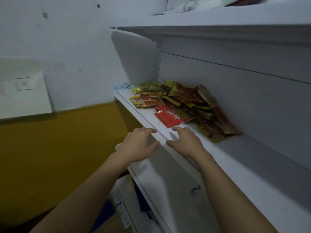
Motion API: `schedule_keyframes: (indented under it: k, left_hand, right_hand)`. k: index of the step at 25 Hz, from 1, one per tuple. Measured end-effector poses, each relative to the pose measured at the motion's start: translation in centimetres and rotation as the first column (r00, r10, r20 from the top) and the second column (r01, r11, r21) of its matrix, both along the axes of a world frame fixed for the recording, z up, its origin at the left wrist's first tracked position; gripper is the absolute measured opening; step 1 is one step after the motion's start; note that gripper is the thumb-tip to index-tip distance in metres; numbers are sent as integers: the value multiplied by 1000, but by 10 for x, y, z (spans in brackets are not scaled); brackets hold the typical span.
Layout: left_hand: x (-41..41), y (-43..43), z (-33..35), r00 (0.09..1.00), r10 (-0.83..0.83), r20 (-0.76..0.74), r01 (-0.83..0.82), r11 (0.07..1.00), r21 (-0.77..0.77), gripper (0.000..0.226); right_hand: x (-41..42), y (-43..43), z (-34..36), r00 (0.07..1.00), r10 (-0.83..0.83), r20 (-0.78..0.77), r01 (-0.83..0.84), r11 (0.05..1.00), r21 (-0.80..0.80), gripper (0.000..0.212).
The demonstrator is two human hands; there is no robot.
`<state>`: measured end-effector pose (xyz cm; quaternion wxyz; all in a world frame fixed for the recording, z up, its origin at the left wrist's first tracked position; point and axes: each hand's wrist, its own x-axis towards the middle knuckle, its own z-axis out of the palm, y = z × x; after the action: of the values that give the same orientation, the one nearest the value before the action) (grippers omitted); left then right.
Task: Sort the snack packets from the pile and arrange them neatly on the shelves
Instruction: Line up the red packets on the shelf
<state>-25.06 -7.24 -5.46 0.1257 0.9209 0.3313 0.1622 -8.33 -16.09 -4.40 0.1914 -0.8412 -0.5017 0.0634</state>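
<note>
Both hands empty: left hand (pixel 138 145) and right hand (pixel 185 140) hover side by side w/ fingers loosely spread over front edge of white shelf (pixel 244 152), gripping nothing. Pile of snack packets (pixel 188 105) sits on that shelf twd its left end, against back panel; red packet (pixel 173 117) at front, just beyond right fingertips. Upper shelf (pixel 218 19) above, contents blurred.

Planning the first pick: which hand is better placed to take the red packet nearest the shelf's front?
Likely the right hand: open, its fingertips lie just short of the red packet. The left hand, also open, is at the shelf lip, farther from the pile.
</note>
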Motion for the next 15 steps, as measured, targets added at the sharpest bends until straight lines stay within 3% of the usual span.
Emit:
schedule_keyframes:
  k: [9,15]
  left_hand:
    - [55,113,-10,977,-212,10,212,975,-74,53]
    - [114,153,0,968,-246,54,247,969,-4,38]
  right_hand:
    - [36,86,-7,969,-241,-49,240,971,-12,57]
    - [70,127,9,943,-313,115,322,943,-78,59]
